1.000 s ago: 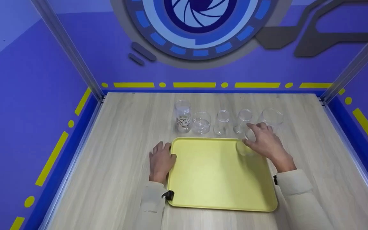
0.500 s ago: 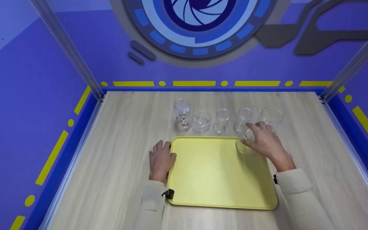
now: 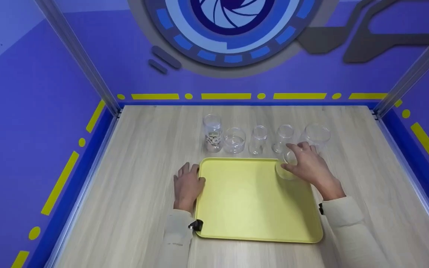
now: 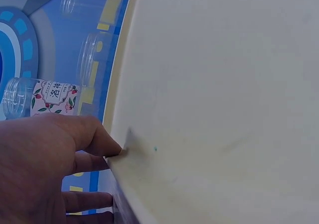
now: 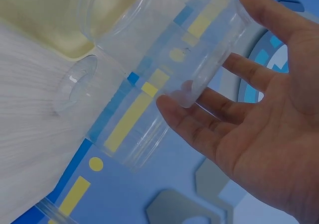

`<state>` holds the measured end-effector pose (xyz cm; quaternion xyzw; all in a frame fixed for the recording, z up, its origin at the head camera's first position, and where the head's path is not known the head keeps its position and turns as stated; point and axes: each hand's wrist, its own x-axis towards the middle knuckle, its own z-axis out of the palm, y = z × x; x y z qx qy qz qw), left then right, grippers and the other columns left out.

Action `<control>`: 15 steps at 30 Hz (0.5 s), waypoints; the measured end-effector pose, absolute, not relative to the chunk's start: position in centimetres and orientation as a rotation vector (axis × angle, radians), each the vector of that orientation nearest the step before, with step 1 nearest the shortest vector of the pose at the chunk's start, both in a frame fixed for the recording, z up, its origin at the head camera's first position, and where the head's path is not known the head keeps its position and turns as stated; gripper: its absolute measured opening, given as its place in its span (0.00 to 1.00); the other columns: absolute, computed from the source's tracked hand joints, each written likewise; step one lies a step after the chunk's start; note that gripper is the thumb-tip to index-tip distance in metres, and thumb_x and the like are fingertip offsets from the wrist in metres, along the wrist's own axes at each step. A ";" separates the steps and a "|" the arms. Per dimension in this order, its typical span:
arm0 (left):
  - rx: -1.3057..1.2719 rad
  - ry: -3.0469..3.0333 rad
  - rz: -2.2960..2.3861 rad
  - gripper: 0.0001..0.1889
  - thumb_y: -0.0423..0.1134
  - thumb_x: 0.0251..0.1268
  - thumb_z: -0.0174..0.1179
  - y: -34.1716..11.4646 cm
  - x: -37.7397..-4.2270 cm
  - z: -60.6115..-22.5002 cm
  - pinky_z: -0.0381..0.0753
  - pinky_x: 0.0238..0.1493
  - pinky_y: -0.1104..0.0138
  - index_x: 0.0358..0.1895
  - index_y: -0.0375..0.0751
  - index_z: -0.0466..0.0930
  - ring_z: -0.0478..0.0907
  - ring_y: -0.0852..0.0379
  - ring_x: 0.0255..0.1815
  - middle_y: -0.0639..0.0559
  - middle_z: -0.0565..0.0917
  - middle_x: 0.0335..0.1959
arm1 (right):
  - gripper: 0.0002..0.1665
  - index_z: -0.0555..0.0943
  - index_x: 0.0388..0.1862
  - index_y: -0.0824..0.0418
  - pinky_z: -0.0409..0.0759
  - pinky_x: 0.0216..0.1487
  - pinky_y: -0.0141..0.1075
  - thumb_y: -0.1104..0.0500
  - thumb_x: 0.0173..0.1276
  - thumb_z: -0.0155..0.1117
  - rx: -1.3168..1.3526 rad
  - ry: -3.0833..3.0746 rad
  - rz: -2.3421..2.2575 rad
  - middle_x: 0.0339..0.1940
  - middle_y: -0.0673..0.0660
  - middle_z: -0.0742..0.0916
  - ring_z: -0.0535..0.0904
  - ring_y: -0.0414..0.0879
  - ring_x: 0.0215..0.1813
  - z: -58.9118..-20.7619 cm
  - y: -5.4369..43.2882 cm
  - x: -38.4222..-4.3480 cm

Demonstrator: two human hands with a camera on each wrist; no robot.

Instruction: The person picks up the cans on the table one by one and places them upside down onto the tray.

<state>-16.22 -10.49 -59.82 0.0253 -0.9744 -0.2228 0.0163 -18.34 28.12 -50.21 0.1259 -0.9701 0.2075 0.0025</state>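
Observation:
My left hand (image 3: pixel 188 188) grips the left edge of a yellow tray (image 3: pixel 251 201), its thumb over the rim and its fingers along the outer side in the left wrist view. At the tray's far right corner, my right hand (image 3: pixel 311 163) holds a clear cup (image 3: pixel 283 172). The cup's wide end sits low over the tray, and the fingers and thumb are spread round its narrower upper end. The right wrist view shows that the see-through cup (image 5: pixel 169 59) has the fingertips against its near end. Whether the cup touches the tray I cannot tell.
Behind the tray stands a row of clear vessels: a jar with a printed label (image 3: pixel 213 136), a short glass (image 3: pixel 234 141), two taller glasses, and a wide glass (image 3: pixel 317 134) behind my right hand. Blue panels (image 3: pixel 237 87) enclose the wooden table (image 3: pixel 136 156).
The head view has tilted slightly, so everything sits a little higher in it. Both hands, the tray and the cup hold nearly the same places.

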 end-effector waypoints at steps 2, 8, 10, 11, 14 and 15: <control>0.077 -3.030 -0.692 0.24 0.42 0.71 0.65 -10.5 -16.3 -59.8 0.64 0.71 0.33 0.67 0.40 0.80 0.66 0.36 0.77 0.36 0.72 0.74 | 0.43 0.73 0.75 0.66 0.74 0.53 0.73 0.51 0.66 0.78 0.389 -3.051 0.660 0.65 0.79 0.75 0.71 0.78 0.63 -50.2 28.1 -18.3; 0.072 -3.020 -0.687 0.23 0.42 0.71 0.64 -10.4 -16.3 -59.7 0.65 0.71 0.34 0.67 0.41 0.81 0.66 0.36 0.76 0.36 0.72 0.73 | 0.43 0.73 0.75 0.66 0.77 0.51 0.71 0.52 0.65 0.78 0.387 -3.063 0.672 0.64 0.79 0.75 0.72 0.78 0.62 -50.0 28.1 -18.0; 0.071 -3.017 -0.689 0.23 0.42 0.71 0.65 -10.4 -16.3 -59.7 0.65 0.70 0.34 0.66 0.41 0.81 0.66 0.36 0.76 0.35 0.73 0.73 | 0.43 0.74 0.75 0.67 0.77 0.51 0.71 0.53 0.65 0.78 0.389 -3.063 0.673 0.64 0.79 0.75 0.73 0.78 0.62 -50.0 28.2 -17.9; 0.073 -3.018 -0.691 0.23 0.42 0.71 0.64 -10.4 -16.3 -59.7 0.65 0.71 0.34 0.66 0.41 0.81 0.66 0.36 0.76 0.35 0.72 0.73 | 0.43 0.74 0.74 0.67 0.76 0.52 0.71 0.53 0.65 0.78 0.388 -3.063 0.675 0.63 0.79 0.76 0.73 0.78 0.61 -50.0 28.2 -17.9; 0.080 -3.025 -0.694 0.23 0.42 0.71 0.64 -10.4 -16.2 -59.7 0.64 0.71 0.34 0.67 0.41 0.81 0.66 0.36 0.77 0.35 0.72 0.74 | 0.43 0.75 0.74 0.67 0.77 0.51 0.71 0.52 0.65 0.78 0.386 -3.078 0.667 0.62 0.80 0.76 0.73 0.78 0.60 -50.1 28.2 -17.7; 0.082 -3.026 -0.695 0.23 0.42 0.71 0.64 -10.5 -16.2 -59.7 0.64 0.71 0.33 0.67 0.41 0.81 0.65 0.36 0.77 0.35 0.72 0.74 | 0.43 0.75 0.74 0.67 0.77 0.51 0.71 0.52 0.65 0.78 0.384 -3.084 0.664 0.62 0.80 0.76 0.74 0.78 0.60 -50.1 28.2 -17.7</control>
